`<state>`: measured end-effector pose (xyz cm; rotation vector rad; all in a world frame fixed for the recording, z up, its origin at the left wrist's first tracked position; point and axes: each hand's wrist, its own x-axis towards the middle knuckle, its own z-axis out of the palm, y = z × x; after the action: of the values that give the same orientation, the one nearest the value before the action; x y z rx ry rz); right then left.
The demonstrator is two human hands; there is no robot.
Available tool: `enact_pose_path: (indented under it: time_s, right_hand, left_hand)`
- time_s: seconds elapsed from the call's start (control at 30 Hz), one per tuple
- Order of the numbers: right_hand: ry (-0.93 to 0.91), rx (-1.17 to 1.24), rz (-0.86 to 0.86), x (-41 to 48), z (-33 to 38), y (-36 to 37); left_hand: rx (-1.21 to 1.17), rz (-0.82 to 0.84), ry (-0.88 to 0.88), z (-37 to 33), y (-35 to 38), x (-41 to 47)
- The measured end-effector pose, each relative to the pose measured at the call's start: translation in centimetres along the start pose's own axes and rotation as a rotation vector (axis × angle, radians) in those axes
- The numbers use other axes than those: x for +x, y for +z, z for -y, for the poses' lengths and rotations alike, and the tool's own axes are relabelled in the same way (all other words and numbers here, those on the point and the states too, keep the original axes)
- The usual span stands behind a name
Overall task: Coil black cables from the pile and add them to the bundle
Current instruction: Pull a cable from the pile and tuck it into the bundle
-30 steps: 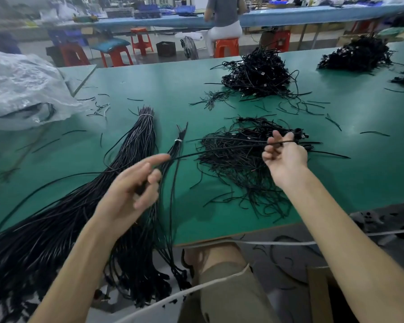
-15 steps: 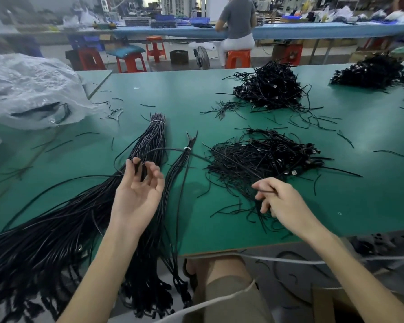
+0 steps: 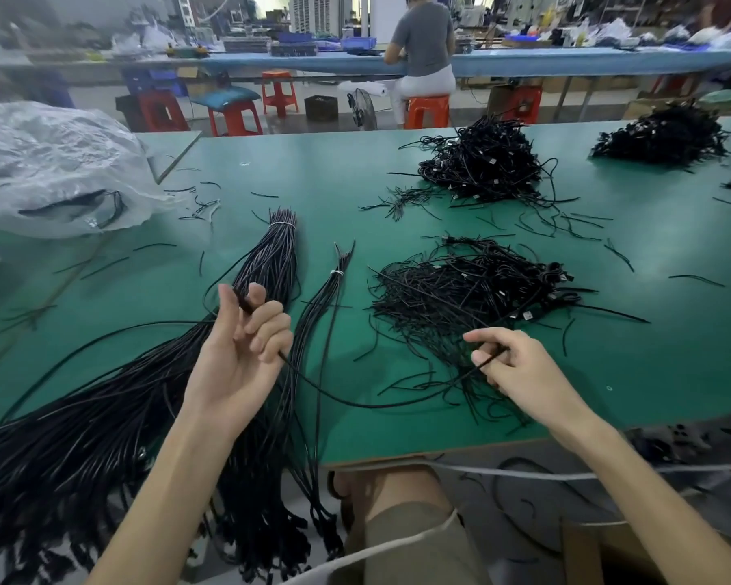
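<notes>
the left hand point(image 3: 241, 352) hovers palm-up over the big tied bundle point(image 3: 273, 255), its fingers curled round one black cable point(image 3: 355, 402). that cable sags in a loop above the green table point(image 3: 672, 352) and runs across to the right hand point(image 3: 520, 369), which pinches it between thumb and forefinger close to the near edge. just beyond the right hand, about mid-table, lies the loose pile point(image 3: 473, 289). the bundle stretches from mid-table toward the near left corner and spills over the edge, with a thinner tied bundle point(image 3: 334, 285) beside it. another heap point(image 3: 482, 166) sits toward the far edge, and a crumpled plastic bag point(image 3: 51, 171) lies at the left.
</notes>
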<state>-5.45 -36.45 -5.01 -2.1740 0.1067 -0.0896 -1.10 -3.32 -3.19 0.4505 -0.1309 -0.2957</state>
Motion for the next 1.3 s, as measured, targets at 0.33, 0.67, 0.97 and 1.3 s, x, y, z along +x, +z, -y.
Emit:
enact_pose_path:
  time_s: [0.33,0.67,0.97,1.3]
  right_hand:
    - [-0.317,-0.467,-0.074,-3.1,4.1,3.6]
    - [-0.301,-0.123,0.301,-3.7,6.7,9.6]
    - [-0.318,-0.123,0.272,-0.5,7.0,5.5]
    - [-0.377,0.34,0.165,-0.9,9.1,6.9]
  left_hand:
    - [0.133,-0.07,0.136,1.2,2.5,-0.1]
    - [0.123,0.128,-0.032,2.6,5.0,-1.6]
    - [1.557,0.364,-0.086,3.5,3.0,-3.4]
    - [1.251,0.018,0.277,7.6,0.8,-2.7]
